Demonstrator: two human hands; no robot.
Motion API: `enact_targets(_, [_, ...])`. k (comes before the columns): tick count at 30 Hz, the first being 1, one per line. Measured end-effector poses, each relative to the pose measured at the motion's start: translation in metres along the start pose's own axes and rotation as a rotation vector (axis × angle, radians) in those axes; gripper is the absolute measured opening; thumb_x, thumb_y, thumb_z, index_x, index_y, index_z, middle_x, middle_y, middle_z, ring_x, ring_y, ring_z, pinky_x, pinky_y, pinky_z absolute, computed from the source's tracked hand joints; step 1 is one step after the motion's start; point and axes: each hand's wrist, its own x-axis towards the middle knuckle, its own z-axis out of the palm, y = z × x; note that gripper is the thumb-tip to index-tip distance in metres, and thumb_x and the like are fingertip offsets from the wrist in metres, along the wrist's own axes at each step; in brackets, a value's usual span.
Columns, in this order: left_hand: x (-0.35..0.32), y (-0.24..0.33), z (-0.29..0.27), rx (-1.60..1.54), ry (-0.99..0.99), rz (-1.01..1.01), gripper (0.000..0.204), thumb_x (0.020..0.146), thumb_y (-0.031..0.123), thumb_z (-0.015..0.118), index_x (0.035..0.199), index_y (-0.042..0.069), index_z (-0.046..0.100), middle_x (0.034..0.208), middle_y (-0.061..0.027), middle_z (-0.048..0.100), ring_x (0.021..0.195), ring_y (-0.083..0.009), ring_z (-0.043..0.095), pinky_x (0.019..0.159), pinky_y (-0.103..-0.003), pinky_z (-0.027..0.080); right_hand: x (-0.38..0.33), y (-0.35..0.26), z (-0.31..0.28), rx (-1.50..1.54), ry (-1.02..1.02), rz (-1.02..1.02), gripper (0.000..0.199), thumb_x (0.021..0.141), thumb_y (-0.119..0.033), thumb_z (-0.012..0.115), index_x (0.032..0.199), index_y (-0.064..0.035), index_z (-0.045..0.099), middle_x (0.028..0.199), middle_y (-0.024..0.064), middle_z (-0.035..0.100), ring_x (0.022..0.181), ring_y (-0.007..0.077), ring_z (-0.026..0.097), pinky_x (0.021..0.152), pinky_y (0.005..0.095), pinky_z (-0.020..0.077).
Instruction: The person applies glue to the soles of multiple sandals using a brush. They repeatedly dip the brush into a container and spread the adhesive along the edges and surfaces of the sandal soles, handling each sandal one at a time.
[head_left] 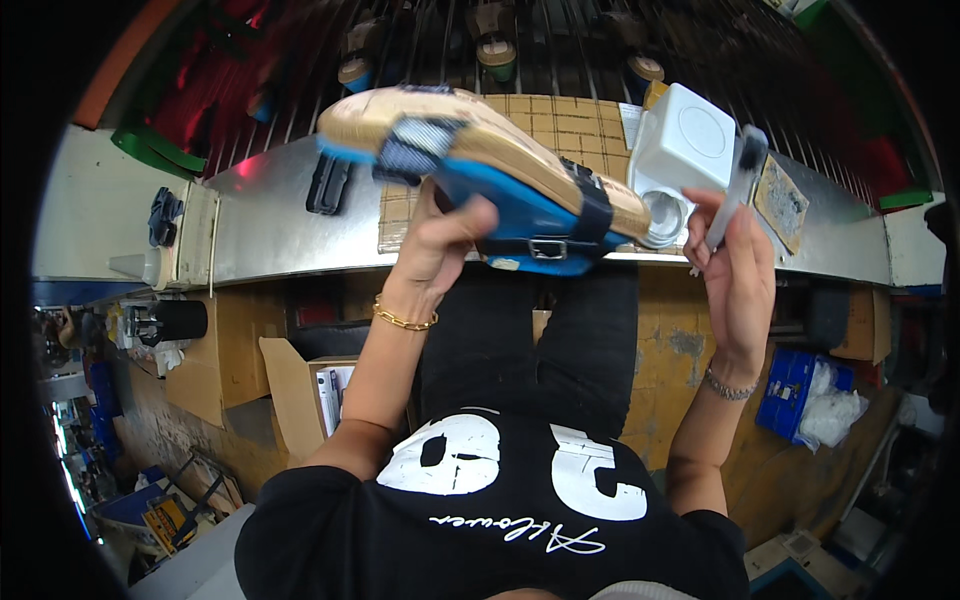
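Note:
My left hand (440, 235) grips a blue shoe last (520, 200) turned sole-up above the front of the metal bench. A tan insole (500, 135) covers the last's upturned face. Dark straps (592, 205), one with a silver buckle, wrap around it. The toe or heel end at the left is smeared by motion. Over the bench to the right, my right hand (738, 270) closes its fingers around a brush (740, 190) with a pale handle and a dark tip pointing up. Beside that hand sits a small round clear cup (662, 215), partly behind the last.
A white plastic container (690, 130) stands behind the cup. Gridded cardboard (560, 125) lies on the metal bench (285, 220). A stained flat piece (780, 205) is at the right, a black holder (328, 185) at the left. Beyond runs a rack of rods carrying several lasts (497, 57).

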Motion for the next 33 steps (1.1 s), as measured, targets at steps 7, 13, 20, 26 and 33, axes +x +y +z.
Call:
enact_targets(7, [0.032,-0.007,0.006,-0.587,-0.337,-0.066,0.124,0.072,0.099,0.026,0.144,-0.001,0.041,0.117,-0.0289,0.063,0.086,-0.0351,0.073,0.064,-0.044,0.064,0.005,0.011,0.024,0.092,-0.211,0.389,0.026,0.101,-0.022,0.062,0.105,0.0030,0.070,0.061,-0.0070,0.047,0.051,0.0012,0.031,0.048,0.0212,0.0228])
enact_targets(13, [0.031,-0.010,0.012,-0.736,-0.402,-0.093,0.130,0.068,0.102,0.027,0.140,-0.005,0.044,0.110,-0.0328,0.064,0.079,-0.0372,0.072,0.060,-0.047,0.063,-0.006,-0.007,0.057,0.161,-0.264,0.467,0.023,0.091,-0.015,0.076,0.103,0.0047,0.075,0.054,-0.0101,0.046,0.046,-0.0005,0.032,0.043,0.0195,0.0219])
enact_targets(20, [0.036,-0.006,0.009,-0.605,-0.399,0.006,0.119,0.077,0.096,0.024,0.143,-0.001,0.043,0.129,-0.0204,0.061,0.108,-0.0273,0.067,0.086,-0.040,0.061,-0.006,-0.022,0.061,-0.029,-0.270,0.454,0.027,0.080,-0.008,0.084,0.102,0.0052,0.074,0.051,-0.0086,0.049,0.043,0.0001,0.039,0.043,0.0184,0.0273])
enact_targets(26, [0.040,-0.014,0.003,-0.426,-0.266,0.090,0.112,0.082,0.092,0.022,0.142,0.000,0.045,0.128,-0.0143,0.062,0.107,-0.0196,0.067,0.089,-0.035,0.059,-0.005,-0.020,0.065,-0.031,-0.248,0.463,0.023,0.078,-0.008,0.086,0.093,0.0052,0.074,0.049,-0.0087,0.048,0.043,-0.0006,0.040,0.044,0.0174,0.0292])
enact_targets(33, [0.039,-0.013,0.001,-0.357,-0.296,0.125,0.109,0.084,0.090,0.025,0.138,-0.001,0.049,0.124,-0.0123,0.064,0.104,-0.0152,0.067,0.088,-0.031,0.059,-0.007,-0.020,0.068,-0.046,-0.264,0.462,0.022,0.077,-0.008,0.087,0.091,0.0040,0.074,0.050,-0.0103,0.046,0.045,-0.0015,0.040,0.044,0.0169,0.0293])
